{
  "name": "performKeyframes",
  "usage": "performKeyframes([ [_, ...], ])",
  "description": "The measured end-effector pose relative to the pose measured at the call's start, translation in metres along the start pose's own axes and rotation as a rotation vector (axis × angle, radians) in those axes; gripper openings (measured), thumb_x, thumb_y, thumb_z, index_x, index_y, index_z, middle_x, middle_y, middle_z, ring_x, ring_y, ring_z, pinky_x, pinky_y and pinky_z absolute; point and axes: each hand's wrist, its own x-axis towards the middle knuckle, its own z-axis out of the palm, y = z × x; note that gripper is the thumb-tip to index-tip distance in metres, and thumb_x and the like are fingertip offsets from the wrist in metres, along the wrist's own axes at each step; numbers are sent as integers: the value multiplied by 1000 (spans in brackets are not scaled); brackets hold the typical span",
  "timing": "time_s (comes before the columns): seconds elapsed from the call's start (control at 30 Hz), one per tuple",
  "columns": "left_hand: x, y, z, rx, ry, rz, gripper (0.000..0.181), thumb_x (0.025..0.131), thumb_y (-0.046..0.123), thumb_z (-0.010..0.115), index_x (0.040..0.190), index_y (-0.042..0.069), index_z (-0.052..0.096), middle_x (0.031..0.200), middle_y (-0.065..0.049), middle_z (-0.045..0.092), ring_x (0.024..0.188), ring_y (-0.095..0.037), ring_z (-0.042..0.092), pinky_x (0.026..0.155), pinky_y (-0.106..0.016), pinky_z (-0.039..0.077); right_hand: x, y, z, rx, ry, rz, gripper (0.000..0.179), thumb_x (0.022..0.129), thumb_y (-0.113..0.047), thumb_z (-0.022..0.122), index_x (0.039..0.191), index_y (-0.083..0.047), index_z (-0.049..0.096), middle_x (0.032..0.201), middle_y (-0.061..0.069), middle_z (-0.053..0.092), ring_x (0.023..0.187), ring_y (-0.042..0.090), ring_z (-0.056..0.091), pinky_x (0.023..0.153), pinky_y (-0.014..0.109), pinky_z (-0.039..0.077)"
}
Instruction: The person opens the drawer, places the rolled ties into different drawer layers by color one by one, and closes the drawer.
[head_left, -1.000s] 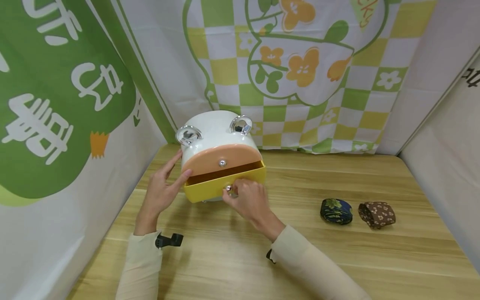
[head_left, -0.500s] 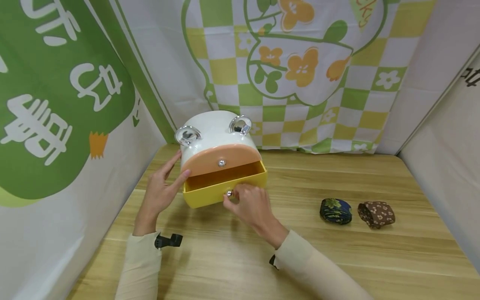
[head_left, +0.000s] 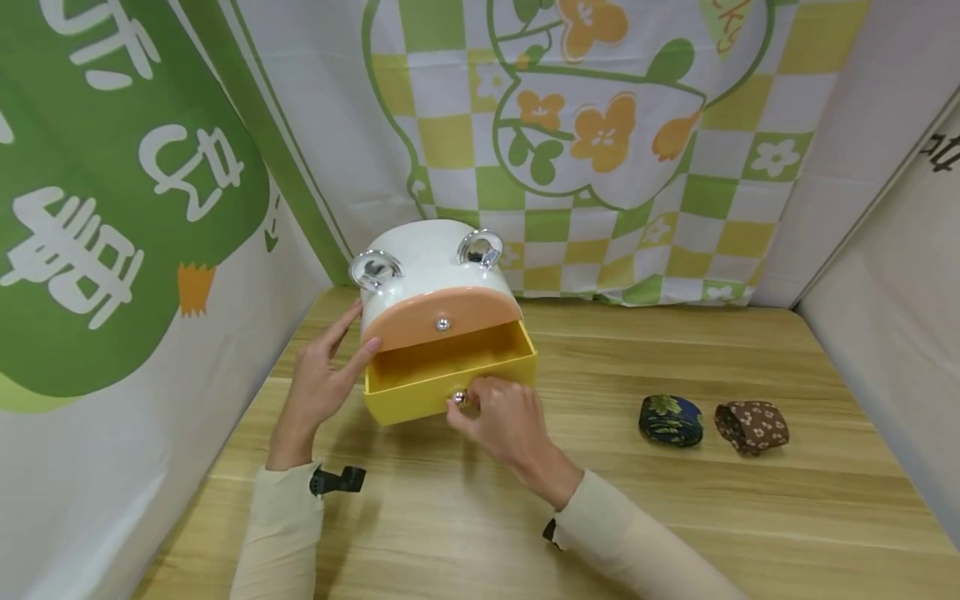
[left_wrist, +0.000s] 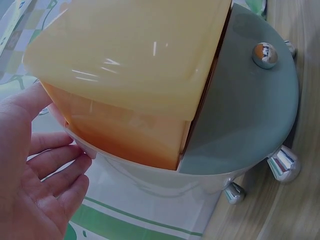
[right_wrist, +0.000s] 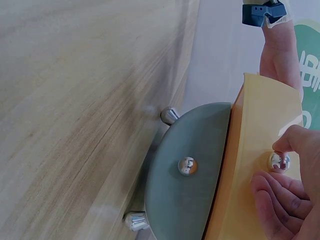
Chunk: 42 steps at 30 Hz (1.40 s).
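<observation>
A white rounded drawer box [head_left: 431, 262] with two silver ring ears stands at the back left of the table. Its yellow middle drawer [head_left: 405, 406] is pulled well out, and the inside shows bare. My right hand [head_left: 506, 421] pinches the silver knob [right_wrist: 279, 162] of that drawer between thumb and fingers. Against the box's left side rests my left hand [head_left: 321, 387], fingers extended along the wall, thumb near the orange top drawer [head_left: 420, 321]. The wrist views show a grey-green bottom drawer [left_wrist: 240, 105] with its own knob, pushed in.
Two rolled cloth pieces lie on the right of the wooden table [head_left: 600, 517]: a dark blue leaf-patterned roll [head_left: 671, 421] and a brown flowered roll [head_left: 752, 427]. A checked cloth [head_left: 600, 242] hangs behind the box. Short silver feet [left_wrist: 284, 164] carry the box.
The yellow drawer has slid further out toward me, with my right hand moving along on its knob. My left hand has stayed against the box's side.
</observation>
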Motion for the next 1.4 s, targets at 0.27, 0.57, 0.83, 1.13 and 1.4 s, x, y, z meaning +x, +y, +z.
performKeyframes([
  [0.27, -1, -4, 3, 16, -7, 2, 60, 93, 36, 64, 148, 28, 41, 154, 0, 40, 144, -27, 37, 114, -55, 36, -5, -2, -5, -4, -16, -7, 35, 80, -39, 71, 56, -21, 54, 51, -14, 45, 44, -3, 34, 38, 9, 21],
  [0.57, -2, -1, -2, 52, -37, -42, 61, 93, 42, 62, 148, 34, 38, 155, 7, 38, 145, -28, 35, 113, -59, 35, -8, -6, -8, 7, -33, -3, 34, 81, -39, 71, 56, -21, 57, 51, -14, 45, 44, -3, 32, 38, 9, 20],
  [0.83, -1, 1, -3, 81, -58, -69, 62, 93, 46, 60, 149, 33, 37, 154, 9, 37, 145, -30, 35, 113, -61, 34, -12, -7, -13, -5, -32, -18, 34, 81, -40, 71, 56, -21, 57, 51, -14, 45, 44, -3, 33, 38, 9, 19],
  [1.13, 1, 1, -4, 105, -73, -55, 63, 93, 47, 60, 149, 33, 36, 155, 5, 37, 144, -32, 35, 112, -63, 34, -16, -8, -18, -6, -53, -22, 35, 81, -41, 71, 56, -21, 56, 51, -14, 44, 44, -4, 31, 39, 9, 21],
  [1.4, 0, 0, -6, 113, -83, -55, 63, 93, 48, 60, 149, 34, 35, 155, 4, 37, 143, -34, 36, 111, -65, 33, -20, -9, -20, -8, -43, -44, 34, 80, -41, 72, 56, -21, 57, 50, -15, 47, 44, -5, 30, 39, 7, 20],
])
